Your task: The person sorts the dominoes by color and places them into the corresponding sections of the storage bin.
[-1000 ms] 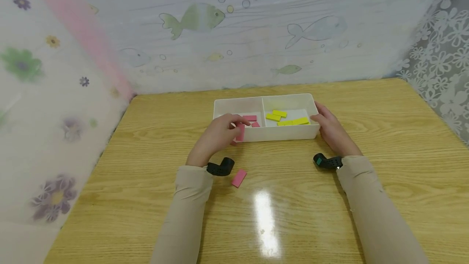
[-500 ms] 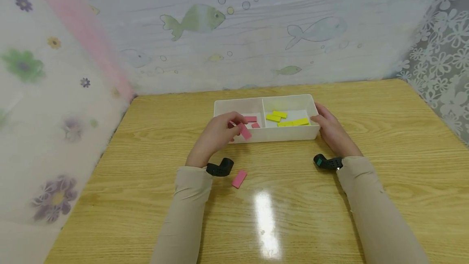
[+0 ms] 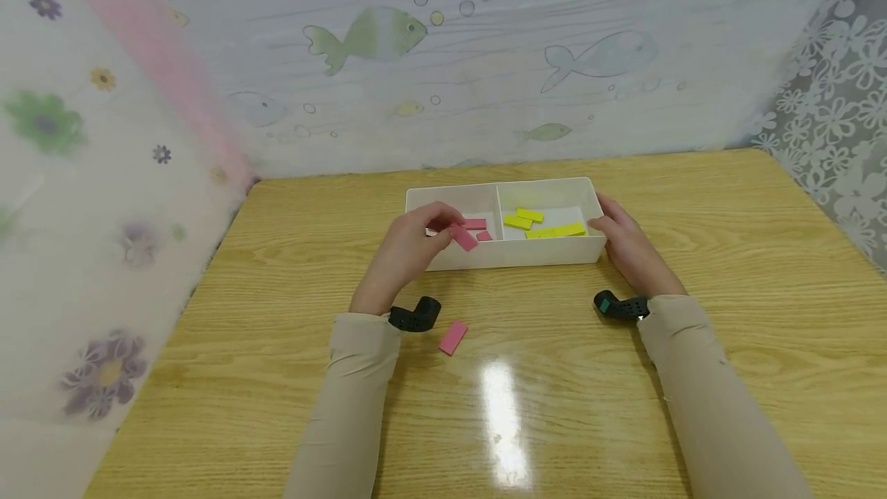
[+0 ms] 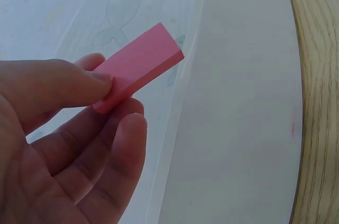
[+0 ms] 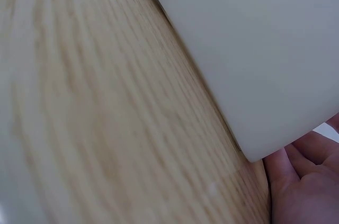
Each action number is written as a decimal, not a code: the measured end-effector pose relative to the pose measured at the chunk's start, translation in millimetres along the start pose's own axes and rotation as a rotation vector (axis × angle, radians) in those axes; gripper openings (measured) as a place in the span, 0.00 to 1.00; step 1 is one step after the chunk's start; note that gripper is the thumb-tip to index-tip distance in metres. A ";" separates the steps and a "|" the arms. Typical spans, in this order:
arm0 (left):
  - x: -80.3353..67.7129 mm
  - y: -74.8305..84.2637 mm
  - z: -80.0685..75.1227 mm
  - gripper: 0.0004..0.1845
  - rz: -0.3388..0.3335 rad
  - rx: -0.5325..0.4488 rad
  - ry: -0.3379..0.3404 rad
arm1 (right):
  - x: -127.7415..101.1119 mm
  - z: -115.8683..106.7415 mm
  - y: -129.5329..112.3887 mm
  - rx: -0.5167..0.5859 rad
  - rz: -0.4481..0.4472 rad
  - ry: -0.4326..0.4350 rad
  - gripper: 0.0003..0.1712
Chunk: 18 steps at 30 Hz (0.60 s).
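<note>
Between thumb and fingers, my left hand (image 3: pixel 409 249) pinches one end of a flat pink block (image 3: pixel 467 239). In the left wrist view the block (image 4: pixel 142 61) tilts upward, its far end free, near the wall of the white box (image 4: pixel 241 102). In the head view it overlaps the front rim of the two-compartment box (image 3: pixel 533 254), at the left compartment. Other pink blocks (image 3: pixel 475 224) lie in that compartment, partly hidden by the hand. My right hand (image 3: pixel 629 249) holds the box's right end, thumb at the rim; its fingers show beyond the box corner in the right wrist view.
Several yellow blocks (image 3: pixel 518 222) lie in the right compartment, past the divider (image 3: pixel 497 210). One loose pink block (image 3: pixel 453 338) rests on the wooden table (image 3: pixel 554 406) beside the left wrist. A wall with fish drawings (image 3: pixel 478 122) stands behind the table.
The pink block in my left hand has turned from nearly upright to slanting and risen a little, together with the hand. My right hand and the box stay in place.
</note>
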State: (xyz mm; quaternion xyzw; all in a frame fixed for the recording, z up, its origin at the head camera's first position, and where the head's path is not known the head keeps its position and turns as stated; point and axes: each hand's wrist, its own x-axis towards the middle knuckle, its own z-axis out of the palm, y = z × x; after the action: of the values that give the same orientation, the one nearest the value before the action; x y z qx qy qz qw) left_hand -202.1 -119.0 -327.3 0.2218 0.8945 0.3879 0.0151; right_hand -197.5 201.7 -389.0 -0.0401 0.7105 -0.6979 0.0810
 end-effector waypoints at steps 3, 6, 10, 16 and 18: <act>0.3 -0.6 -0.7 0.07 0.004 0.003 0.015 | 0.3 -0.4 0.1 -0.002 0.012 0.002 0.33; 1.2 -0.9 -0.6 0.08 -0.020 -0.039 0.028 | 2.2 -2.1 3.0 0.006 0.012 0.005 0.33; 2.2 -1.4 0.1 0.07 -0.058 -0.076 0.057 | 6.2 -5.6 9.6 0.020 0.004 0.008 0.33; 2.6 -4.4 1.8 0.03 -0.042 -0.015 0.084 | 9.3 -8.1 15.2 0.029 -0.010 0.013 0.32; 2.8 -5.9 2.8 0.02 -0.039 0.002 0.086 | 9.5 -8.1 15.4 0.028 -0.010 0.013 0.32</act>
State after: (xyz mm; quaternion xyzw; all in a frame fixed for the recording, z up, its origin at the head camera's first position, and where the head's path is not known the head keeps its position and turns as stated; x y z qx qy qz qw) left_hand -206.4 -119.4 -333.0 0.1871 0.8990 0.3957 -0.0162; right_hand -207.3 208.4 -404.9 -0.0380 0.7011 -0.7083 0.0735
